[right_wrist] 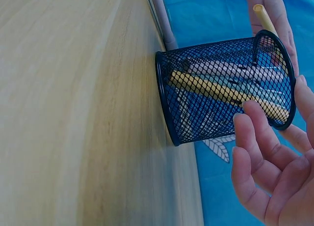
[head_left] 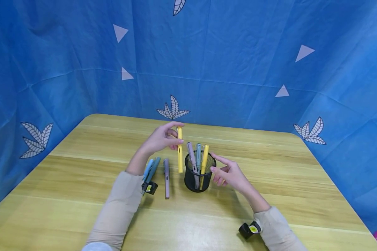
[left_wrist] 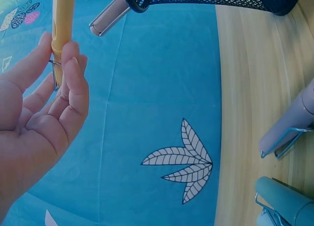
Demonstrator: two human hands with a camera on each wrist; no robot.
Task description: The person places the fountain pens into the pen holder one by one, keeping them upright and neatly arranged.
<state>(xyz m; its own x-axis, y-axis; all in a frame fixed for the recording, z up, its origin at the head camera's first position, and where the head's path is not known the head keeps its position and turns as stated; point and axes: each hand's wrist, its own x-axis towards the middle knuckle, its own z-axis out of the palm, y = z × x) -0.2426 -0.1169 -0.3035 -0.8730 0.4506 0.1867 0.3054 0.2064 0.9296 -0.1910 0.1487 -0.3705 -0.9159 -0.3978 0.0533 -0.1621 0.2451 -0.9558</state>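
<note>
In the head view my left hand (head_left: 162, 138) pinches the upper end of a yellow pen (head_left: 180, 158) between thumb and fingers. The pen hangs upright just left of the black mesh pen holder (head_left: 193, 183). Inside that holder stand a lilac pen (head_left: 191, 155), a blue-green pen (head_left: 198, 157) and another yellow pen (head_left: 205, 159). At the holder's right side is my right hand (head_left: 230, 174), its index finger and thumb touching the rim. The right wrist view shows its other fingers (right_wrist: 257, 132) loosely bent beside the mesh (right_wrist: 216, 108).
On the table (head_left: 270, 188) left of the holder lies a lilac pen (head_left: 167, 177). Farther left are a light blue pen (head_left: 148, 169) and a teal pen (head_left: 153, 169), partly behind the left wrist camera (head_left: 149, 188). A blue patterned curtain (head_left: 226, 62) hangs around the table.
</note>
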